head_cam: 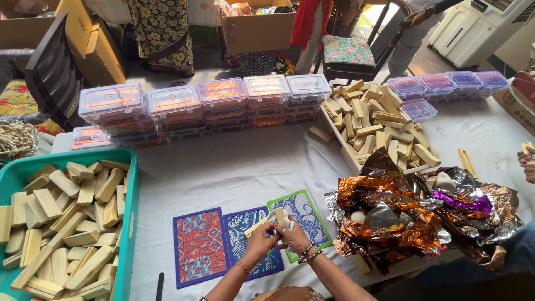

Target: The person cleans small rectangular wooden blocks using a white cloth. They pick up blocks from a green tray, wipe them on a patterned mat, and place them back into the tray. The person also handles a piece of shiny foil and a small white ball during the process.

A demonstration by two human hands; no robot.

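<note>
Left hand (258, 243) and right hand (297, 238) are both clamped on one pale wooden block (281, 217), held raised above the patterned mats (245, 237); this keeps it clear for handling. Teal tray (131, 212) of blocks sits near the left hand.

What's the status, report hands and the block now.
Left hand and right hand together grip a small wooden block with white wrap. Held above patterned mats. Foil pile to the right, not touching.

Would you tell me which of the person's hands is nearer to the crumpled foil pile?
Right. The right hand is beside the foil pile; the left hand is farther, on its far side.
</note>
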